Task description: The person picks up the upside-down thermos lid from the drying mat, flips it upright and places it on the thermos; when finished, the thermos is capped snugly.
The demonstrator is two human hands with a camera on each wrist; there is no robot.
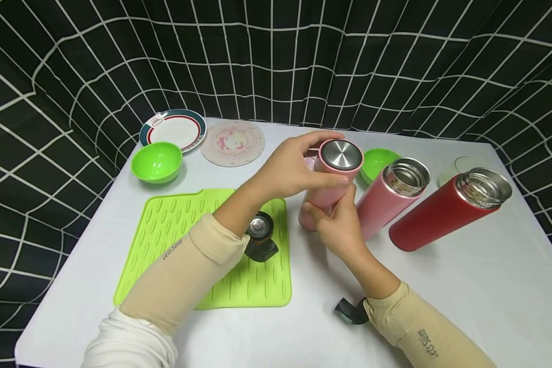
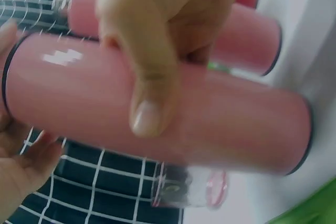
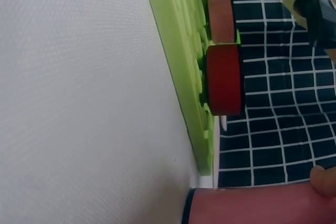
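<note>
A light pink flask (image 1: 336,168) with a steel-topped lid stands tilted on the white table (image 1: 441,306). My left hand (image 1: 294,166) grips its upper end around the lid. In the left wrist view the thumb (image 2: 147,103) presses across the pink flask (image 2: 226,124). My right hand (image 1: 338,220) holds the flask's lower body from the near side. In the right wrist view, only the flask's base (image 3: 247,205) and a fingertip (image 3: 323,182) show.
An open darker pink flask (image 1: 391,199) and an open red flask (image 1: 441,212) stand right of it, a glass (image 1: 460,166) behind. A red lid (image 3: 223,80) and a pink lid (image 3: 220,17) sit on the green mat (image 1: 175,225). Two green bowls (image 1: 157,162) (image 1: 377,161), a plate (image 1: 172,129) and a coaster (image 1: 232,143) lie at the back.
</note>
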